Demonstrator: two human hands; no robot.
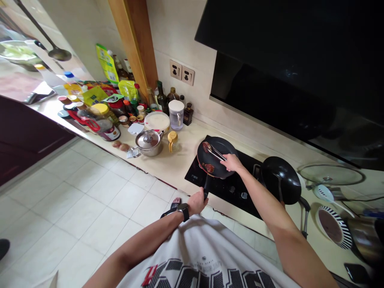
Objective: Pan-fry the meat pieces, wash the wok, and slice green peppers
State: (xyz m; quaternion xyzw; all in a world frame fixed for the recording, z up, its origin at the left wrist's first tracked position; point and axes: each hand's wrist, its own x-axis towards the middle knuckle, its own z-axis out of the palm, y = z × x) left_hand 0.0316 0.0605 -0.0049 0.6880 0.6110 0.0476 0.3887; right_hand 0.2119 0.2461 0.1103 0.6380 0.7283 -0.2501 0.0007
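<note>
A black frying pan [221, 146] sits on the left side of the black cooktop [220, 189]. My left hand [197, 201], with a dark watch on the wrist, is closed around the pan's handle [207, 184]. Over the pan, my right hand [232, 163] is closed on metal tongs [216, 153]. The tips of the tongs are at a browned piece of meat [206, 147] near the pan's far left side; whether they grip it I cannot tell. Another browned piece of meat [209, 168] lies in the pan close to the handle.
A black wok [280, 176] stands on the cooktop's right, beside a glass lid [331, 175] and a striped bowl [334, 226]. Leftward are a steel pot [149, 144], a yellow-topped jar [173, 141], a water pitcher [176, 115] and several bottles. The range hood [288, 80] overhangs the cooktop.
</note>
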